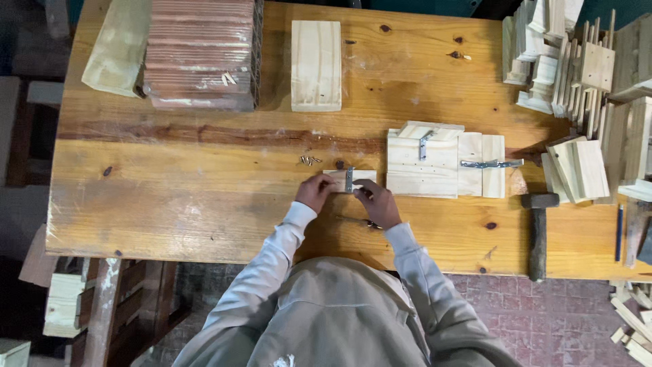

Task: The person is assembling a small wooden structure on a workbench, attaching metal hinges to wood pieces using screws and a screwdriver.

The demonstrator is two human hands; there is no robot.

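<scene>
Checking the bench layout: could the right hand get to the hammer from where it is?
Probably yes. The right hand rests on a small wood piece, and the hammer lies to its right on the same bench, with bare benchtop between them.

Pale raw wooden block (337, 181) bears a dull metal bracket (349, 179); the knotty wooden workbench (204, 183) looks worn, semi-glossy.
</scene>
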